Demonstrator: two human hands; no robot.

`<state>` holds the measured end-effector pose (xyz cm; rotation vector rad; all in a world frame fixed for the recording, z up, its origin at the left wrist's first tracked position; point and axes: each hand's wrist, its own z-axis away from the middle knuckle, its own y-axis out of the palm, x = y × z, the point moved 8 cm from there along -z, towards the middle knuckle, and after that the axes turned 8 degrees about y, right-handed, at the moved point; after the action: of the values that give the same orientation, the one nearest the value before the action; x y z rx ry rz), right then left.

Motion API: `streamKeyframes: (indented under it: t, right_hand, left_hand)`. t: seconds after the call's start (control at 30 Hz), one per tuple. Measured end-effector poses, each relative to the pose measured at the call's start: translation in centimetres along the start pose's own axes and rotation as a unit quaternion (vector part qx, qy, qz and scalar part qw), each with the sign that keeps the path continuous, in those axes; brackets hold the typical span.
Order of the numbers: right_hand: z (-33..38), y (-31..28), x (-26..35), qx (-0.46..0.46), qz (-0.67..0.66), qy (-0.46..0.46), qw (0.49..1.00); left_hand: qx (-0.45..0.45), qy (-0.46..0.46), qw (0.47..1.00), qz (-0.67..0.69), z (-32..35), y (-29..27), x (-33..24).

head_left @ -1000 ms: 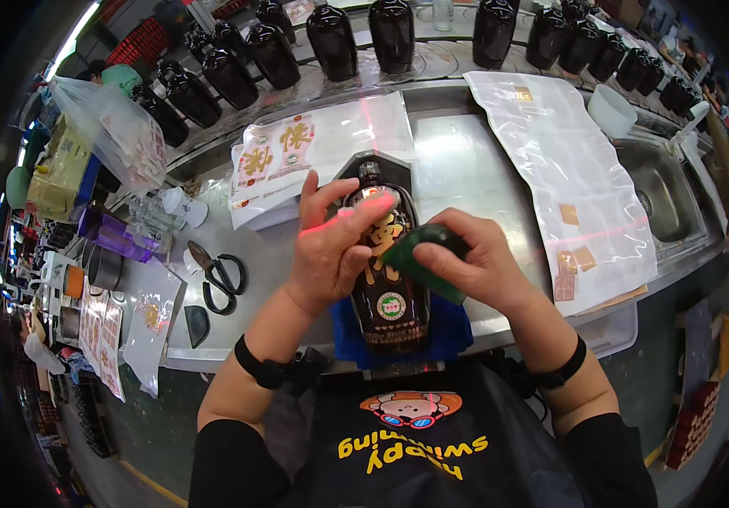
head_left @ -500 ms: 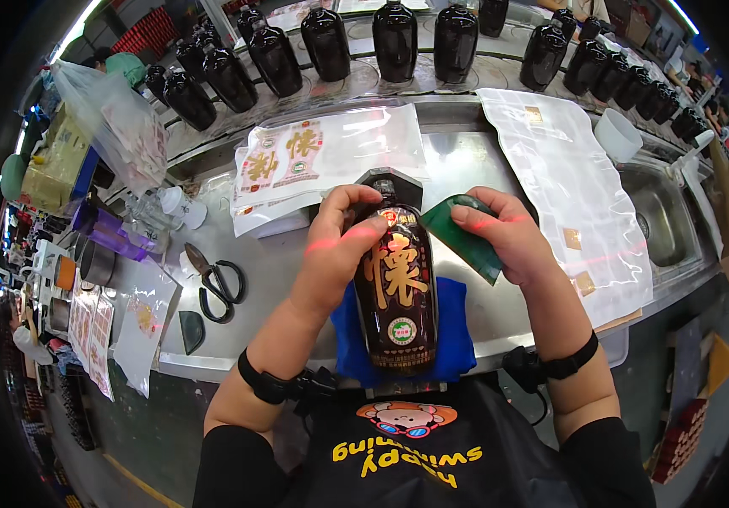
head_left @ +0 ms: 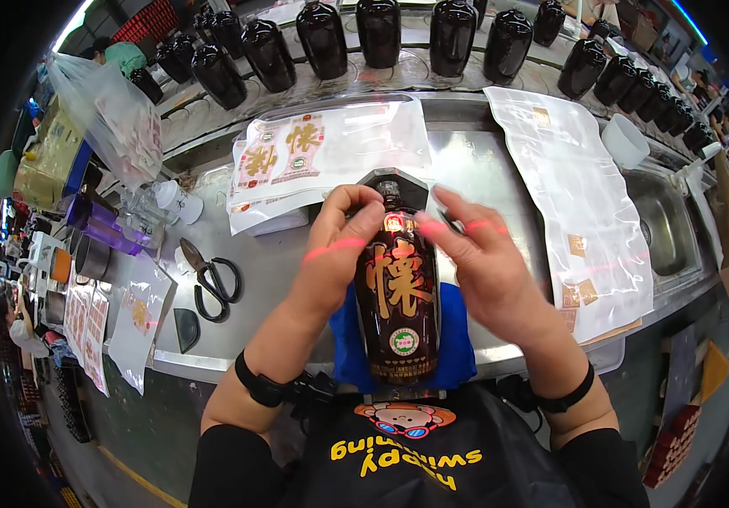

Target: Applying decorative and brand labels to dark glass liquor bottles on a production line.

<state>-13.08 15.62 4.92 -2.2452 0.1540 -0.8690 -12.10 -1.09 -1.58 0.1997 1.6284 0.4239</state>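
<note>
A glossy dark brown bottle (head_left: 398,339) with gold decoration and a round green-and-white mark lies in front of me, neck pointing away. Its body rests on a folded blue cloth (head_left: 457,339), and its neck on a dark angular support (head_left: 416,193). My left hand (head_left: 339,241) is at the bottle's left shoulder, thumb and forefinger curled against it beside the neck. On the other side, my right hand (head_left: 483,254) is slightly blurred, its fingers apart and its thumb close to the small red-and-gold emblem (head_left: 395,222). No scraper shows in it.
Printed transfer sheets (head_left: 356,140) lie behind the bottle. A long translucent sheet (head_left: 576,186) is at right, near a white cup (head_left: 625,140) and a sink (head_left: 669,229). Scissors (head_left: 212,279) and a dark scraper (head_left: 186,329) lie at left. Dark bottles (head_left: 379,34) line the conveyor.
The green scraper in my right hand is gone from view, and that hand has moved left to the bottle's shoulder. My left hand stays put. The bottles on the conveyor have shifted left.
</note>
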Motion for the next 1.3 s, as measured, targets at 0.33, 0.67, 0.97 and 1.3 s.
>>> streamKeyframes:
  t: [0.33, 0.67, 0.97, 1.3]
  right_hand:
    - [0.1, 1.8, 0.3, 0.02, 0.015, 0.012, 1.0]
    - [0.4, 1.6, -0.2, 0.024, -0.014, 0.02, 0.999]
    - [0.2, 1.4, 0.0, 0.025, 0.022, 0.026, 0.999]
    - [-0.2, 1.8, 0.2, 0.048, 0.03, 0.034, 0.998]
  left_hand:
    - [-0.007, 0.001, 0.997, 0.072, 0.4, 0.1, 0.7]
    - [0.04, 0.097, 0.945, -0.31, -0.3, 0.2, -1.4]
    - [-0.011, 0.017, 0.98, -0.198, -1.0, -0.2, -0.8]
    - [-0.005, 0.007, 1.0, 0.017, -0.1, 0.0, 0.4]
